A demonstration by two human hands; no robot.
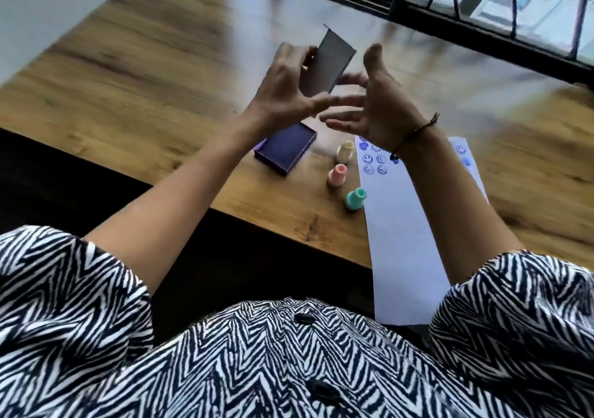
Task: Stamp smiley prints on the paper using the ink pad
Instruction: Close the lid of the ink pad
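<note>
Several smiley prints (pixel 374 163) already mark the paper (pixel 405 241) near the tabletop's (pixel 128 96) front edge, all three stamps (pixel 337 173) stand idle, the left hand's (pixel 283 93) fingers hold the grey lid (pixel 328 64), and the right hand (pixel 376 102) is spread empty.

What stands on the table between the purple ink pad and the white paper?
In the head view, three small stampers stand between the ink pad and the paper: a cream one, a pink one and a green one.

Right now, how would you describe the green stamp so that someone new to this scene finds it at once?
Look at the wooden table and the long white paper on it. Three small stamps stand in a row along the paper's left edge. The green stamp is nearest the person; the pink stamp and the cream stamp are farther.
</note>
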